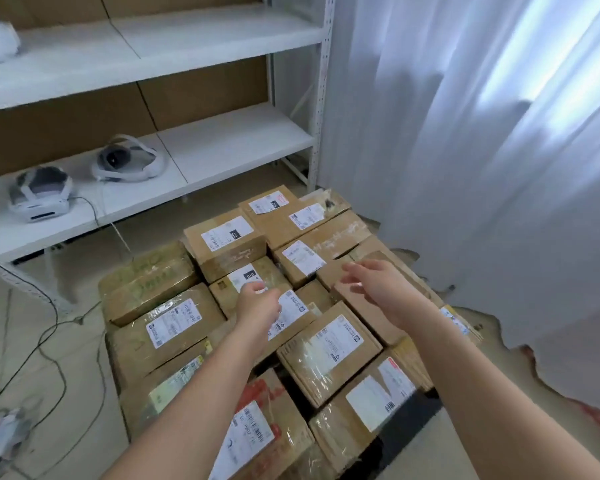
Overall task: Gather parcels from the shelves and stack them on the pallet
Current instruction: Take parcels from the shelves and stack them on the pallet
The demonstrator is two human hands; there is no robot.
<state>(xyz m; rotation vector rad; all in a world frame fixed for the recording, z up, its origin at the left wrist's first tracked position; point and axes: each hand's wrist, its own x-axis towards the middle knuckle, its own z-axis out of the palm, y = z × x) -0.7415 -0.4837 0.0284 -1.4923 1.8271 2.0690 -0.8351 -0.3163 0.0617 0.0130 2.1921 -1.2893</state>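
Nearest the camera, two bare forearms reach forward over a dense block of cardboard parcels (329, 348) on the floor; the pallet itself is hidden beneath them.

Left side: loose cables (49, 327) trail across the floor. Above them stands a white shelf unit (222, 140), its boards holding only three white headsets (129, 161) and no parcels in view.

Centre: the left hand (257, 303) hovers above a labelled parcel in the middle of the stack. Its fingers appear loosely curled and hold nothing; blur hides the finer detail.

Right: the right hand (371, 282) hovers above a plain brown parcel (361, 299), fingers spread apart and slack, gripping nothing. Whether either hand touches the cardboard cannot be told. A white curtain (465, 133) hangs beyond the stack.

Assessment: the stacking step is in hand. Both hands are free over the top layer, consistent with a parcel just set down or about to be squared up. With the visible shelves bare of parcels, the task looks near its end.

Next move, as judged: press the uneven top boxes flush with their neighbours, then check the remaining shelving for anything uncollected.
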